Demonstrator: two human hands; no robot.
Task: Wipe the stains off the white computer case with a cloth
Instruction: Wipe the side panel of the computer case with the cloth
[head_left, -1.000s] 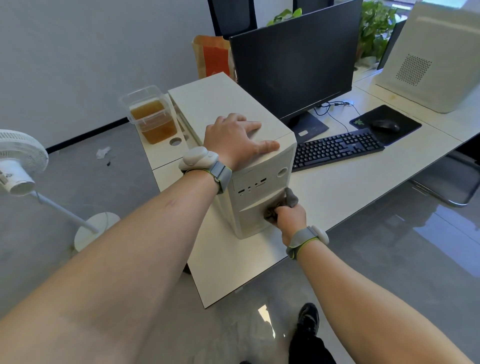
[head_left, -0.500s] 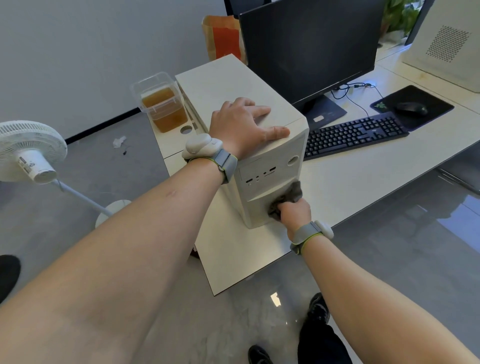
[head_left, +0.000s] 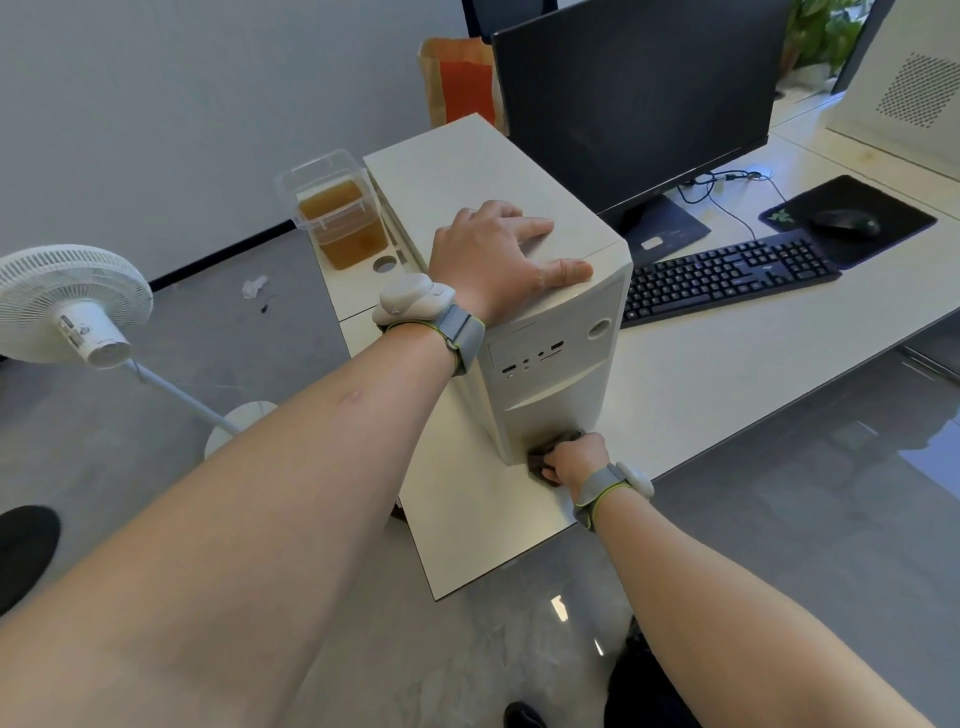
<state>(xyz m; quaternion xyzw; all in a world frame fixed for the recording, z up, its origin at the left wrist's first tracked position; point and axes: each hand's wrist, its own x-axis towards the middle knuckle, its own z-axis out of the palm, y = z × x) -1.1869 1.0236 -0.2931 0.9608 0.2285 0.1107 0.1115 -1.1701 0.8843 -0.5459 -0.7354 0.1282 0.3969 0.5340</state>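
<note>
The white computer case (head_left: 550, 374) stands upright on the white desk (head_left: 701, 374), its front panel with ports and a round button facing me. My left hand (head_left: 498, 260) lies flat on the front of its top, fingers spread. My right hand (head_left: 574, 460) is closed around a dark grey cloth (head_left: 543, 457) and presses it against the bottom edge of the front panel, close to the desk surface. Most of the cloth is hidden under my fingers.
A black monitor (head_left: 634, 98), keyboard (head_left: 727, 275) and mouse (head_left: 847, 221) on a dark pad sit right of the case. A clear tub of brown liquid (head_left: 340, 218) stands behind it at the left. A white floor fan (head_left: 67, 306) stands left of the desk.
My right hand has slid the cloth down the front panel, from its middle to the bottom edge. My left hand stays flat on the top of the case.
</note>
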